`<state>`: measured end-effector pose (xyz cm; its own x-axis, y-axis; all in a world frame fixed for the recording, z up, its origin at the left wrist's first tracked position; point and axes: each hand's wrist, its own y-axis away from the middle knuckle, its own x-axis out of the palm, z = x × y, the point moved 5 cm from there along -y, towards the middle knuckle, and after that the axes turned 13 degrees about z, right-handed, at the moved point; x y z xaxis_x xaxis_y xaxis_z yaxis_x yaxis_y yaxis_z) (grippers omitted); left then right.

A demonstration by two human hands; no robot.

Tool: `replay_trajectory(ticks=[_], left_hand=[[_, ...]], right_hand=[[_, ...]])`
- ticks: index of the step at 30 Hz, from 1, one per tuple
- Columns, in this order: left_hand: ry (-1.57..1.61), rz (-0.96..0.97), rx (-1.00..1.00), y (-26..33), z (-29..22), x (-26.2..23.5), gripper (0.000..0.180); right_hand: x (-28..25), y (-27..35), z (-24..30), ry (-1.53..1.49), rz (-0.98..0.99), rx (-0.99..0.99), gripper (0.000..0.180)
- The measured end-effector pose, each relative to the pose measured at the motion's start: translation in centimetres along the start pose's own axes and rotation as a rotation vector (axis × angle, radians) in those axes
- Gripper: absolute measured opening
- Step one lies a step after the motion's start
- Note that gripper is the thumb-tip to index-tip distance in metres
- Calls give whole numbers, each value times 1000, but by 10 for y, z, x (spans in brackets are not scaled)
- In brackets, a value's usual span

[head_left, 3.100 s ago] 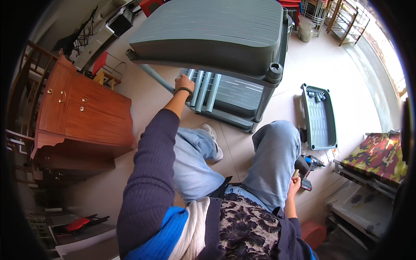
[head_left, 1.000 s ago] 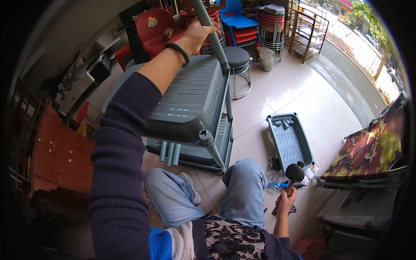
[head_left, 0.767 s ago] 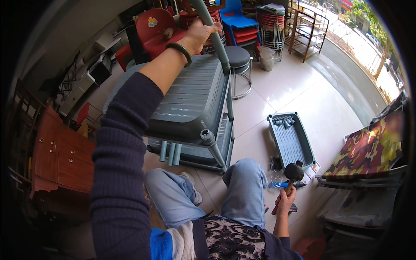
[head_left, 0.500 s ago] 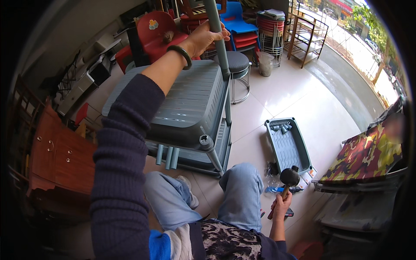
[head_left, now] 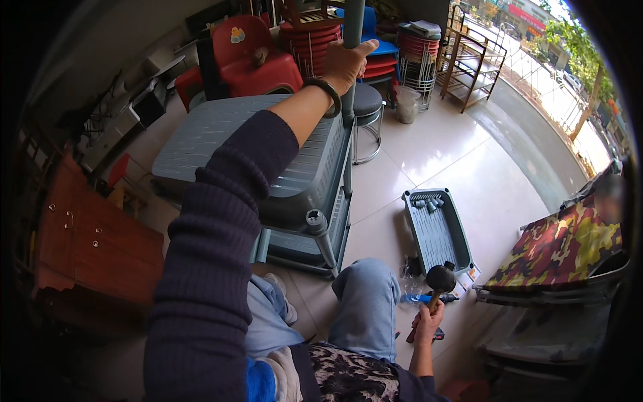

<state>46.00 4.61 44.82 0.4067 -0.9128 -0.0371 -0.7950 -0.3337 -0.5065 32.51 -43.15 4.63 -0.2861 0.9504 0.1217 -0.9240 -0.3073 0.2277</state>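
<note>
My left hand (head_left: 345, 65), with a dark bangle at its wrist, wraps round an upright grey pole (head_left: 353, 25) at the far corner of a grey plastic shelf rack. Slatted on top, the rack's upper shelf (head_left: 201, 134) has an open socket (head_left: 313, 218) at its near corner. A lower shelf (head_left: 295, 248) shows beneath it, partly hidden by my sleeve. Low on the right, my right hand (head_left: 426, 321) grips the wooden handle of a black-headed rubber mallet (head_left: 442, 276), head up. Beyond the mallet lies a loose grey tray (head_left: 439, 234) with short pipe pieces (head_left: 432, 203) inside.
A blue tool (head_left: 418, 298) and plastic wrap lie on the floor by the tray. Camouflage-covered folding furniture (head_left: 562, 241) stands right, a wooden cabinet (head_left: 94, 234) left. A round stool (head_left: 367, 100), red chairs (head_left: 248, 60) and a wooden rack (head_left: 472, 67) stand behind.
My left hand has shifted right and slightly down in view, still round the pole. My sleeve now covers more of the shelves. The mallet stays in my right hand.
</note>
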Motion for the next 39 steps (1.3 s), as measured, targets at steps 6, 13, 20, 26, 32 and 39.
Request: replay_trajectory(ticks=[6,13,20,26,32,39], left_hand=[[204,109,-134,-4,11,-14,43],[170,247,-137,-6,19,-14,38],[120,190,-123,0,16,-9,25],[-174,-37,172,-16,15,-49,36],[-363,11,122,-22,-36,-35,27],[-424,33,104,-34,-30,-26,23]], right_hand=[[5,-1,7,12,-35,3,26],[14,-10,8,-32,41,2,29],[40,-58,171,147,245,-318,28],[124,-64,456,802,260,-907,39],[246,-49,597,1206,334,-1182,45],[345,3,657,1255,259,-1165,46]])
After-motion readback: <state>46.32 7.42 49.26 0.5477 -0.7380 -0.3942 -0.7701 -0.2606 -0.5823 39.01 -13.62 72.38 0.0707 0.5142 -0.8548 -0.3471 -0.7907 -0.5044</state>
